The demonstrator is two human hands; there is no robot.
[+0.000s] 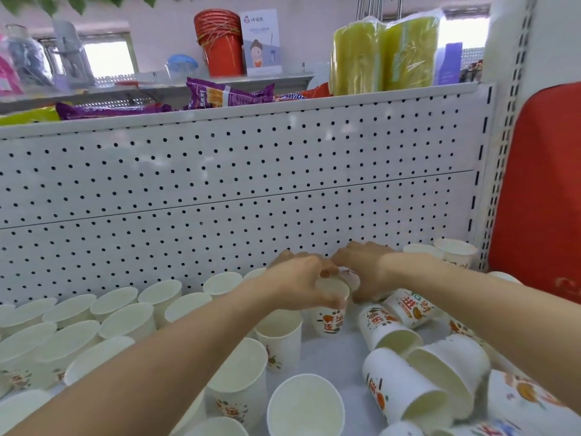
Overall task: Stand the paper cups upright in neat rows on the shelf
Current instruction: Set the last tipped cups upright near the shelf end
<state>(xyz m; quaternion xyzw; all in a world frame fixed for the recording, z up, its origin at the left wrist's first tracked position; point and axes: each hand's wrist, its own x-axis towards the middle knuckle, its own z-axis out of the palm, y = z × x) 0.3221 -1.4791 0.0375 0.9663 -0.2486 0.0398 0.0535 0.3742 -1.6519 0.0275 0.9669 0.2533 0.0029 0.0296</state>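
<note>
Matt white paper on the cup (pixel 330 316) in my left hand (pixel 298 280), its orange print dull on the wall. Same smooth matt paper on the fallen cups (pixel 390 328) below my right hand (pixel 364 267). Beyond both hands, the pegboard (pixel 220 184) looks like smooth painted metal, punched with holes. High above, glossy clear film wraps the yellow packs (pixel 383 55), and the red buckets (pixel 220 42) look like plastic.

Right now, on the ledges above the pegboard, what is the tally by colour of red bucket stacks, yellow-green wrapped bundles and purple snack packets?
Red bucket stacks: 1
Yellow-green wrapped bundles: 2
Purple snack packets: 2
Total: 5
</note>
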